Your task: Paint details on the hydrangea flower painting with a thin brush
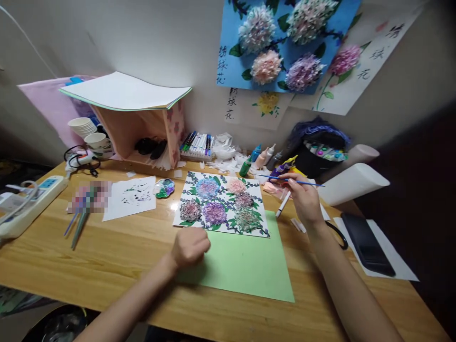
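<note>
A white board with raised paper flowers (221, 205) in blue, pink, purple and green lies partly over a green sheet (245, 270). My right hand (304, 197) pinches a thin blue paintbrush (302, 182), whose tip points left, above the board's upper right corner. Just below the board's lower left edge rests my left hand (191, 245), curled closed; whether anything is inside it is hidden. A flower-shaped palette (164, 188) with green, white and purple paint sits left of the board, beside a paint-smeared white paper (131, 197).
Behind the board stand paint bottles (245, 167), white tissue scraps (228, 163) and a marker box (197, 145). At right are a paper roll (356, 183), black scissors (337, 233) and a phone (366, 242). A power strip (33, 204) lies at far left.
</note>
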`<state>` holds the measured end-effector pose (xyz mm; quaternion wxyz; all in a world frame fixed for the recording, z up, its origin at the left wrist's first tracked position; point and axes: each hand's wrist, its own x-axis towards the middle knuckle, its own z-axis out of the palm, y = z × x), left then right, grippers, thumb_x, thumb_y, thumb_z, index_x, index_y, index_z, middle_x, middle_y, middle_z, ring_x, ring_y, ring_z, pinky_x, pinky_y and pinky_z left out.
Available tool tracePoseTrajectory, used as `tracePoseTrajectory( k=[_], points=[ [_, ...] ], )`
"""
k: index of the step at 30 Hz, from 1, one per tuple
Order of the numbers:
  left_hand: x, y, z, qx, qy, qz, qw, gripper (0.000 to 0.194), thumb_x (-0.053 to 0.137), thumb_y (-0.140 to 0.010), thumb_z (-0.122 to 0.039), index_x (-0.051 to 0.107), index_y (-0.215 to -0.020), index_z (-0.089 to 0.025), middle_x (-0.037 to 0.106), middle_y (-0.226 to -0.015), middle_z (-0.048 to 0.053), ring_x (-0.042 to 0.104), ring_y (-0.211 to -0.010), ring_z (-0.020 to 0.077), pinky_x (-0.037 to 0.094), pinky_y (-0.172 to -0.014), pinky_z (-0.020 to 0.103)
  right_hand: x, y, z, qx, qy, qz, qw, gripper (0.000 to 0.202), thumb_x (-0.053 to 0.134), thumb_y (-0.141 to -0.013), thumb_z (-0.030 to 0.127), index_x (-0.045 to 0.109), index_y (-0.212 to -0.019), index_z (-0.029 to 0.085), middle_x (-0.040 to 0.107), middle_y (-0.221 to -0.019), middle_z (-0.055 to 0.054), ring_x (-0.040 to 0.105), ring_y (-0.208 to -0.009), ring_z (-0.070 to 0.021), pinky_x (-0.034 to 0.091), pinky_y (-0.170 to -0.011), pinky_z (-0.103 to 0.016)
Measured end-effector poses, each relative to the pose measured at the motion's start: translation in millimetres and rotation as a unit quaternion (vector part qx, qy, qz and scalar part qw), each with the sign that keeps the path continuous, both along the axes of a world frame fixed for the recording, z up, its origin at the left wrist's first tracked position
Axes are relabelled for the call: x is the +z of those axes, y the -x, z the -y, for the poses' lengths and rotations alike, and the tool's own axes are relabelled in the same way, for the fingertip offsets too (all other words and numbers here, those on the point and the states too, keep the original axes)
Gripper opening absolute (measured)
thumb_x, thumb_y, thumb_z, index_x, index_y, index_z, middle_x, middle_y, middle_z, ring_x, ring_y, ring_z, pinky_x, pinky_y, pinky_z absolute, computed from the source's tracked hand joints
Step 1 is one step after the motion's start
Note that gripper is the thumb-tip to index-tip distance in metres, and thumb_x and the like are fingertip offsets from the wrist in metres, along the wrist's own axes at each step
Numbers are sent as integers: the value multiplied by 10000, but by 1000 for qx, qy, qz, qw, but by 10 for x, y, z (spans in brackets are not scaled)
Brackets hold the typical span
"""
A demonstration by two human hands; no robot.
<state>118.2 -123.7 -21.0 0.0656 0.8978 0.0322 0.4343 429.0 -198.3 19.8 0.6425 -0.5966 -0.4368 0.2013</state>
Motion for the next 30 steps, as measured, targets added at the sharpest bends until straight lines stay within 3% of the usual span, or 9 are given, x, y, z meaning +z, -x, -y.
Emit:
tracePoseTrajectory(
  k=[5,11,14,20,30],
  points=[
    [-85,-726,385,-101,-37,-44,993,309,341,-795,-69,341,-509,-184,333,-462,-18,304,-442,118,155,-450,278,-225,-16,118,-12,44,17,999,173,528,-850,352,598,-950,230,682,-917,-36,631,-866,-186,497,-742,-320],
    [-308,-1239,652,-182,-26,-257,949,62,515,-674,-213,484,-624,-194,428,-526,-17,364,-454,117,187,-408,255,-256,-87,51,-104,17,79,991,148,478,-877,337,571,-871,221,640,-848,-30,622,-822,-180,504,-762,-326],
    [-361,-1334,715,-200,14,-319,926,41,534,-636,-214,499,-640,-192,461,-536,-11,387,-451,118,186,-392,255,-276,-149,-76,-115,6,95,989,160,453,-894,342,550,-852,222,610,-818,-26,615,-782,-173,519,-727,-317],
    [-423,-1332,731,-218,70,-351,908,65,539,-601,-161,478,-605,-185,489,-531,-14,418,-450,109,202,-386,249,-470,-204,-306,-63,29,125,990,179,426,-912,346,539,-850,222,584,-808,-33,611,-756,-174,529,-687,-317],
    [-375,-1351,658,-264,126,-397,870,150,578,-634,-234,440,-590,-192,515,-546,-34,466,-471,105,250,-379,241,-695,-213,-320,-72,45,113,990,167,427,-913,316,544,-849,214,582,-786,-13,614,-701,-153,491,-660,-292]
  ],
)
